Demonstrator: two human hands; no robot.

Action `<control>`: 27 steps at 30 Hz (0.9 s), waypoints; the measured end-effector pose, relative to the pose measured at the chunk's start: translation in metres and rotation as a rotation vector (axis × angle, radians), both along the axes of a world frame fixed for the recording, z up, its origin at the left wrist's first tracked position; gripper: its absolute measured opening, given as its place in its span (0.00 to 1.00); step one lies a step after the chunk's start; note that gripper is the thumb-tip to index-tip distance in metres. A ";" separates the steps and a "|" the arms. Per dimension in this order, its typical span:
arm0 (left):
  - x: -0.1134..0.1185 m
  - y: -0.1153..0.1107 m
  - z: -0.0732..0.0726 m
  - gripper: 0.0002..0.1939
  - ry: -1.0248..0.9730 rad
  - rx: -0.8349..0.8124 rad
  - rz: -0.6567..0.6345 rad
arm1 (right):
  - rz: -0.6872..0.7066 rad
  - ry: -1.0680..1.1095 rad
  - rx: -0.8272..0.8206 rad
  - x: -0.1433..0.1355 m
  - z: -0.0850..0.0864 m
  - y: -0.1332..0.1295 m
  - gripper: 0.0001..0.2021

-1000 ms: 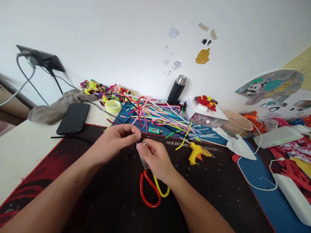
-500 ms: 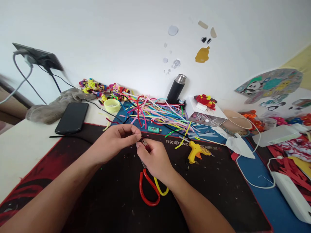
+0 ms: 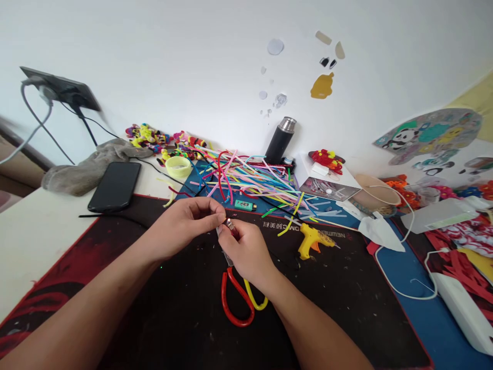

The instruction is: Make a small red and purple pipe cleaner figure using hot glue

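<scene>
Over the black desk mat [image 3: 185, 318], my two hands meet with fingertips nearly touching. My left hand [image 3: 196, 221] is closed in a pinch; what sits between its thumb and forefinger is too small and hidden to make out. Wrapped in my right hand [image 3: 246, 246] is a small red lighter [image 3: 231, 226], its metal top showing at the thumb and pointing toward the left fingertips. Under the right hand lie scissors [image 3: 238, 303] with a red loop handle and a yellow one [image 3: 257, 303]; the hand partly covers their blades.
A yellow glue gun [image 3: 314, 240] lies right of my hands. Behind are a teal lighter-like object [image 3: 245, 205], a heap of coloured pipe cleaners [image 3: 246, 177], a black flask [image 3: 280, 141] and a tape roll [image 3: 177, 167]. A phone [image 3: 114, 186] rests at the left, a white cable [image 3: 404, 295] at the right.
Hardly anything differs. My hands stay together, with the left fingertips and the lighter's metal top shifted very slightly; a bright spot now shows at that top.
</scene>
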State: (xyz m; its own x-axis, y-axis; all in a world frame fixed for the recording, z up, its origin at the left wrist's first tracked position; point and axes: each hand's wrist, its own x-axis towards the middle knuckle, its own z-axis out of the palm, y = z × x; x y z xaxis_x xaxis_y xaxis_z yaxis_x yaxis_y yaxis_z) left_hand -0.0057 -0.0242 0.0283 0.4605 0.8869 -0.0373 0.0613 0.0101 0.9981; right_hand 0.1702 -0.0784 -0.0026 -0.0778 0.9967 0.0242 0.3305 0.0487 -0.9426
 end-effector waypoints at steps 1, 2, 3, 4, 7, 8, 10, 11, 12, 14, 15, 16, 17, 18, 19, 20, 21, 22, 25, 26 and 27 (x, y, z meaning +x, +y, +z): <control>0.000 0.000 0.000 0.14 0.001 0.000 -0.001 | 0.002 0.003 0.000 0.000 0.000 0.000 0.19; 0.000 0.000 0.000 0.14 0.003 0.000 0.000 | 0.004 0.007 0.000 0.000 0.000 0.000 0.19; 0.000 0.000 -0.001 0.15 0.005 -0.003 0.002 | 0.006 0.015 0.001 0.000 0.000 0.000 0.19; 0.000 0.000 -0.001 0.16 0.005 -0.006 0.009 | 0.010 0.030 0.002 0.000 -0.001 0.000 0.19; 0.000 0.001 -0.002 0.17 -0.008 -0.022 0.050 | 0.033 0.154 -0.022 0.003 -0.003 0.002 0.21; 0.000 0.001 -0.003 0.17 -0.016 -0.029 0.065 | 0.047 0.220 -0.039 0.004 -0.003 0.003 0.23; -0.001 0.002 -0.003 0.17 -0.021 -0.032 0.088 | 0.086 0.373 -0.082 0.007 -0.004 0.006 0.27; -0.001 0.002 -0.003 0.17 -0.019 -0.026 0.096 | 0.106 0.445 -0.100 0.009 -0.003 0.007 0.29; -0.001 0.001 -0.003 0.17 -0.014 -0.016 0.103 | 0.120 0.508 -0.112 0.010 -0.003 0.009 0.30; -0.002 0.001 -0.003 0.16 0.001 0.008 0.108 | 0.119 0.592 -0.113 0.012 -0.001 0.011 0.31; -0.002 0.001 -0.003 0.16 0.011 0.021 0.105 | 0.102 0.612 -0.106 0.012 0.000 0.011 0.31; -0.002 0.001 -0.003 0.16 0.026 0.037 0.101 | 0.079 0.619 -0.095 0.012 0.000 0.012 0.31; -0.002 0.001 -0.003 0.16 0.047 0.057 0.094 | 0.054 0.618 -0.084 0.013 0.000 0.012 0.30; -0.002 0.001 -0.003 0.16 0.072 0.082 0.089 | 0.032 0.610 -0.076 0.013 0.000 0.012 0.30; -0.002 0.001 -0.003 0.16 0.100 0.110 0.081 | 0.016 0.597 -0.068 0.014 -0.001 0.012 0.29; -0.002 0.001 -0.003 0.16 0.128 0.135 0.074 | 0.003 0.578 -0.059 0.015 -0.002 0.012 0.28; -0.002 0.000 -0.003 0.16 0.152 0.154 0.067 | -0.005 0.554 -0.050 0.016 -0.003 0.012 0.27; -0.002 0.000 -0.003 0.16 0.173 0.168 0.060 | -0.012 0.527 -0.041 0.017 -0.004 0.012 0.25; -0.001 0.000 -0.003 0.16 0.215 0.197 0.050 | -0.032 0.450 -0.017 0.019 -0.005 0.013 0.20; 0.000 0.000 -0.003 0.16 0.224 0.207 0.049 | -0.037 0.432 -0.011 0.020 -0.005 0.013 0.19; 0.000 0.000 -0.003 0.16 0.231 0.216 0.048 | -0.041 0.417 -0.007 0.020 -0.005 0.013 0.18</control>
State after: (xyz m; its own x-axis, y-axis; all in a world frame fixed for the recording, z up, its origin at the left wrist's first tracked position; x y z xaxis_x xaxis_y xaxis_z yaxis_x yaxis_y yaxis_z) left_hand -0.0053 -0.0243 0.0250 0.4192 0.9062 0.0555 0.2912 -0.1921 0.9372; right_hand 0.1903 -0.0654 -0.0072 -0.0227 0.9990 0.0383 -0.0778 0.0364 -0.9963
